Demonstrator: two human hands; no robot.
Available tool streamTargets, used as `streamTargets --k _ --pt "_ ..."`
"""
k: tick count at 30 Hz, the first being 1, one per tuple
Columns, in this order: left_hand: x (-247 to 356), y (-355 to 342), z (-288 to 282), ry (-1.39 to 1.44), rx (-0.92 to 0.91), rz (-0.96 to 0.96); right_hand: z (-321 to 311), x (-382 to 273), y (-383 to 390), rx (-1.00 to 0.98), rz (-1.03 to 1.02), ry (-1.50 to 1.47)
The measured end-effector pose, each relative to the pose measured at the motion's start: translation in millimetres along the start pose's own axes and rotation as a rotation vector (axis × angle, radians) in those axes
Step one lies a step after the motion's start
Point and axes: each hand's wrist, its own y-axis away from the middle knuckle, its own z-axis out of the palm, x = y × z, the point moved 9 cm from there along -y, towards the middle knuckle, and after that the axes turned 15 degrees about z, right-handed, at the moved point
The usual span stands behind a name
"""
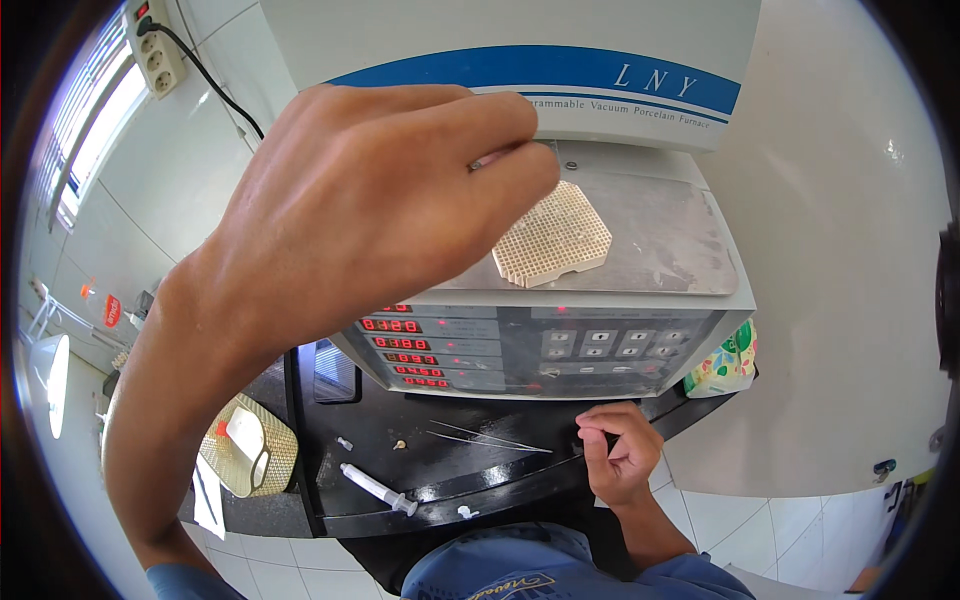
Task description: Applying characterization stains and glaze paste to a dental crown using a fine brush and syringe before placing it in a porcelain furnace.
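My left hand [390, 190] is raised close to the camera, in front of a porcelain furnace [600, 345]. Its fingers curl down together, and whatever they may hold is hidden behind them. Just beyond the fingertips, a cream honeycomb firing tray [555, 235] rests on the furnace's metal top plate [670, 240], partly covered by my hand. My right hand [622, 452] hovers at the counter's front edge, fingers bent against the thumb, with nothing visible in it. Thin metal tweezers [490, 438] lie on the black counter to its left.
A capped white syringe [378, 490], a small yellowish piece [400, 445] and a white scrap [467, 512] lie on the black counter [350, 425]. A woven basket [275, 455] stands at left. A green-and-white packet [728, 362] sits right of the furnace.
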Motion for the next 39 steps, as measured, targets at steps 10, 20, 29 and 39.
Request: streamTargets --k 10,20,29,39 --pt "10.5 -1.7 11.5 -0.025 0.053 0.108 -5.3 21.3 6.0 0.055 0.139 -0.028" --pt "9.3 -1.5 17.6 -0.044 -0.083 0.116 -5.4 21.2 4.1 0.068 0.120 -0.023" --pt "9.3 -3.9 24.0 -0.040 -0.161 0.111 -5.2 21.7 5.0 0.075 0.157 -0.015" --pt "10.0 -7.8 28.8 0.044 -0.216 0.132 -4.3 23.6 4.9 0.078 0.140 -0.040"
